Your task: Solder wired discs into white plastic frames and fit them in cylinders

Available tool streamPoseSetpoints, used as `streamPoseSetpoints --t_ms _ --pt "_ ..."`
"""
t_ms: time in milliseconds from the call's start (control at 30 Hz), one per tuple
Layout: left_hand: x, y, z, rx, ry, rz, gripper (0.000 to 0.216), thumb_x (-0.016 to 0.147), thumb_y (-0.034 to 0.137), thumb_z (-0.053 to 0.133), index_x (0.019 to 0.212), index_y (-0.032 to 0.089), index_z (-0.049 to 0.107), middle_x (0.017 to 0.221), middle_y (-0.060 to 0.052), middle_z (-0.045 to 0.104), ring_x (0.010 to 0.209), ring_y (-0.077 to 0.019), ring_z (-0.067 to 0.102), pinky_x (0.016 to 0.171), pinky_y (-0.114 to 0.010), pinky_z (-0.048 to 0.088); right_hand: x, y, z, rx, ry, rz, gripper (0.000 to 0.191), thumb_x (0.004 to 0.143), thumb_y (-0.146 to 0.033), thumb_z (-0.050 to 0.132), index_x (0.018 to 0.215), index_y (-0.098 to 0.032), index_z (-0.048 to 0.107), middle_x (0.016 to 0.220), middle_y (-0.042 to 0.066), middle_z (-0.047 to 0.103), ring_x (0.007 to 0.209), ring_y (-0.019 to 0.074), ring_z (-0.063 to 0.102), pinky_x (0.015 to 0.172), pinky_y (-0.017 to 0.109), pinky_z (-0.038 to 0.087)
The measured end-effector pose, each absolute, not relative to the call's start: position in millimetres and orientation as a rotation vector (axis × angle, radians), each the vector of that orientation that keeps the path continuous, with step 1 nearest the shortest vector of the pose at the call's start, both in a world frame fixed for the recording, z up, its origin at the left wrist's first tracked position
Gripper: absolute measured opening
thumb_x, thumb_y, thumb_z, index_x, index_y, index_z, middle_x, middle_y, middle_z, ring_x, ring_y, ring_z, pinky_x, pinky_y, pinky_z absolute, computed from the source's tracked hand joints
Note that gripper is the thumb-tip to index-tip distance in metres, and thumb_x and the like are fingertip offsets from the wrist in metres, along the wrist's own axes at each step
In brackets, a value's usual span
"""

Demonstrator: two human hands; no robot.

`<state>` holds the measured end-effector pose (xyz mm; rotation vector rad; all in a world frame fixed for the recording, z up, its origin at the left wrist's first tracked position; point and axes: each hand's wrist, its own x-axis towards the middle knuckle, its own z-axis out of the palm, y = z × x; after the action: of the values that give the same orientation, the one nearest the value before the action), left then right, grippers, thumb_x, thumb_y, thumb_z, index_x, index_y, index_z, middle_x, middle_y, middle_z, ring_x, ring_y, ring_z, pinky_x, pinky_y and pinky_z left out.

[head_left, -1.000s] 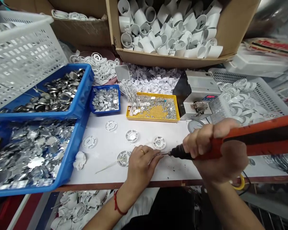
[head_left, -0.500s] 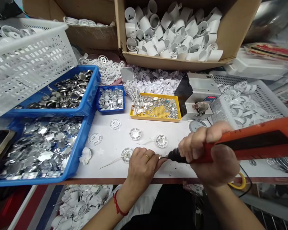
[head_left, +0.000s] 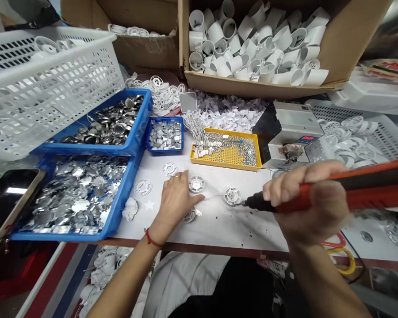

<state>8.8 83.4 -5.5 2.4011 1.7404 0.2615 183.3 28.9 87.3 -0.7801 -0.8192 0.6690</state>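
My right hand (head_left: 310, 198) grips an orange and black electric screwdriver (head_left: 348, 192), its tip close to a white round disc (head_left: 232, 195) on the white table (head_left: 232, 225). My left hand (head_left: 176, 196) lies palm down on the table, fingers together. Under it is a disc (head_left: 189, 215), and another disc (head_left: 197, 183) sits just beyond its fingertips. Whether the fingers hold anything I cannot make out. Two flat white rings (head_left: 170, 168) (head_left: 143, 187) lie to the left.
Blue trays of metal caps (head_left: 109, 121), small plates (head_left: 165, 134) and foil pieces (head_left: 69, 194) stand left. A yellow tray of screws (head_left: 227, 150), a grey machine (head_left: 293, 132), boxes of white tubes (head_left: 258, 39), white baskets (head_left: 46, 79) and a phone (head_left: 6, 198) surround the work area.
My left hand has let go near the driver tip and moved left and forward onto a disc. The screwdriver tip has swung up toward another disc. The camera view shifted left.
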Motion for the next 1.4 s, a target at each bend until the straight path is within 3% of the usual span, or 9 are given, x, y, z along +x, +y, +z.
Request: streamPoseSetpoints --t_ms 100,167,300,400,467,633,767,1033,1400 --pt "26 86 -8 2.349 1.606 0.188 0.038 0.075 0.034 0.074 0.105 0.015 0.063 0.097 -0.010 0.068 0.095 -0.0298 0.063 0.083 -0.039 0.046 179 41 88 -0.808 -0.889 0.644 0.021 0.071 -0.029 0.071 0.066 -0.022 0.052 0.045 -0.008 0.051 0.032 0.0106 0.044 0.033 0.026 0.040" --pt "34 82 -8 2.327 1.618 0.222 0.036 0.076 0.036 0.073 0.104 0.015 0.063 0.094 -0.010 0.067 0.092 -0.0290 0.064 0.082 -0.039 0.046 178 45 85 -0.822 -0.904 0.639 0.020 0.071 -0.029 0.071 0.066 -0.022 0.052 0.045 -0.008 0.052 0.032 0.0109 0.044 0.032 0.027 0.041" --pt "8 78 -2 2.337 1.768 0.295 0.062 0.077 0.045 0.071 0.124 0.009 0.052 0.110 -0.018 0.063 0.103 -0.0346 0.060 0.086 -0.045 0.047 182 40 80 -0.870 -0.873 0.668 0.026 0.070 -0.032 0.075 0.066 -0.021 0.052 0.045 -0.008 0.051 0.034 0.0095 0.043 0.033 0.025 0.039" --pt "-34 67 -5 2.443 1.580 0.324 0.087 0.065 0.053 0.079 0.134 0.013 0.043 0.121 -0.018 0.057 0.109 -0.0357 0.057 0.089 -0.047 0.047 189 32 80 -0.865 -0.861 0.704 0.026 0.069 -0.031 0.077 0.068 -0.021 0.053 0.046 -0.008 0.052 0.035 0.0088 0.043 0.034 0.023 0.039" --pt "-49 54 -12 2.462 1.409 0.263 0.077 0.062 0.045 0.083 0.126 0.019 0.051 0.118 -0.013 0.058 0.104 -0.0327 0.059 0.086 -0.044 0.049 190 27 81 -0.848 -0.851 0.746 0.025 0.069 -0.031 0.077 0.070 -0.020 0.055 0.048 -0.007 0.053 0.036 0.0085 0.044 0.036 0.023 0.040" --pt "-6 27 -33 2.239 1.318 0.427 0.040 0.084 0.034 0.065 0.119 0.021 0.053 0.105 -0.006 0.063 0.096 -0.0222 0.062 0.080 -0.033 0.050 174 26 75 -0.804 -0.874 0.877 0.024 0.074 -0.033 0.075 0.076 -0.022 0.054 0.051 -0.008 0.054 0.037 0.0097 0.047 0.037 0.024 0.041" --pt "34 24 -35 2.159 1.382 0.259 0.037 0.085 0.036 0.062 0.119 0.025 0.054 0.090 -0.001 0.067 0.082 -0.0218 0.064 0.065 -0.031 0.046 166 32 55 -0.887 -0.967 0.827 0.023 0.077 -0.034 0.074 0.074 -0.022 0.054 0.051 -0.007 0.054 0.042 0.0124 0.050 0.042 0.027 0.041" --pt "32 25 -38 2.183 1.406 0.241 0.043 0.083 0.035 0.063 0.123 0.024 0.053 0.092 -0.002 0.068 0.084 -0.0229 0.064 0.064 -0.031 0.044 167 37 32 -1.020 -0.987 0.712 0.032 0.078 -0.039 0.071 0.062 -0.021 0.051 0.051 -0.005 0.049 0.046 0.0125 0.048 0.048 0.030 0.040" --pt "35 26 -35 2.201 1.385 0.263 0.035 0.086 0.032 0.055 0.119 0.021 0.055 0.085 -0.003 0.065 0.077 -0.0228 0.063 0.061 -0.032 0.043 164 30 18 -0.868 -1.089 0.756 0.022 0.080 -0.029 0.069 0.085 -0.025 0.048 0.058 -0.009 0.052 0.042 0.0109 0.049 0.042 0.026 0.042"
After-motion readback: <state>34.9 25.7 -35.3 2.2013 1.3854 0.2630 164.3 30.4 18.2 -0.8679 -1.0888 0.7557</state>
